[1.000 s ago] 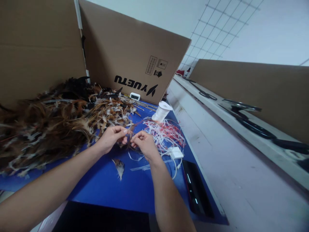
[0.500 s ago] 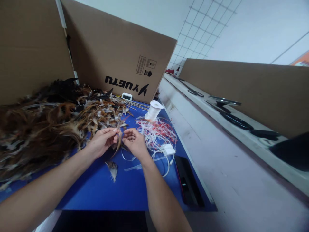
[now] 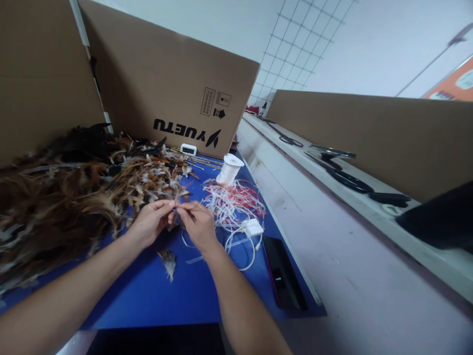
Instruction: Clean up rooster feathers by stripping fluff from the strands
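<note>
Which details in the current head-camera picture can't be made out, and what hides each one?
All in the head view:
Whatever is between the left hand and right hand: covered by the hands.
White device, its display: too small to read.
Cardboard panel, its fine print: too small.
Black object: cut off by the right edge.
Feather pile: cut off by the left edge.

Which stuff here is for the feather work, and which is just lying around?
Seems part of the job:
- left hand and right hand, meeting
- feather pile
- lone feather in front
- perhaps the white spool

Seems just lying around:
- white plug with its cord
- black phone-like thing
</note>
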`<state>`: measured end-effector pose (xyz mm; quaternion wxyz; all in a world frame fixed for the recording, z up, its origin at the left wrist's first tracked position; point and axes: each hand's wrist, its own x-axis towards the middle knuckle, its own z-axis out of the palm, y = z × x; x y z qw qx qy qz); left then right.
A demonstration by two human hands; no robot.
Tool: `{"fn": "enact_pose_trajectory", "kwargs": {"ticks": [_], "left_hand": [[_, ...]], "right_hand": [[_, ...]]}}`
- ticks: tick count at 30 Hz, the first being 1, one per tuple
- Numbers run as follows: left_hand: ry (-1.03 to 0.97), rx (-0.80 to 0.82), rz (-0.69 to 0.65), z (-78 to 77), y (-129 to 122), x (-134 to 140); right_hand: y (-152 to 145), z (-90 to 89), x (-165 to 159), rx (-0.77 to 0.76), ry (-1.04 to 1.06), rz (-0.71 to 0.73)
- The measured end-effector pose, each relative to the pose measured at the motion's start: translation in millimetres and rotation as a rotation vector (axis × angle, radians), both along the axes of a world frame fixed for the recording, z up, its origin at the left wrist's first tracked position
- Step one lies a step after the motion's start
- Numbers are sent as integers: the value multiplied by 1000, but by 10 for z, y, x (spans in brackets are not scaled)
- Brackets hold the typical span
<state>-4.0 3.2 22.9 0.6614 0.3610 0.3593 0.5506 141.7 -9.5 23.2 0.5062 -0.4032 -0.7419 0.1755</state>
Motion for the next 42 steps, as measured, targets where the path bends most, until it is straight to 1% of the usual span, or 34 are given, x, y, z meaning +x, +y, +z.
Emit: {"fn": "enact_pose_trajectory", "kwargs": {"ticks": [7, 11, 17, 20, 23, 29, 35, 42], "left_hand": [[88, 14, -17, -51, -1, -22], [152, 11, 13, -77, 14, -40], [256, 22, 64, -64, 37, -46], [369, 65, 89, -59, 38, -43], [484, 117, 113, -56, 26, -30], [625, 223, 89, -76, 16, -11], [654, 234, 84, -127, 37, -29], [628, 246, 83, -144, 40, -18]], "right_hand": [[13, 52, 23, -10, 37, -50], [26, 90, 65, 0, 72, -78], [42, 101, 119, 22, 85, -66], [40, 107, 131, 35, 96, -29], [30, 127, 149, 48, 96, -22], [7, 150, 178, 79, 69, -48], [9, 135, 170, 101, 15, -44], [14, 103, 168, 103, -16, -31]]}}
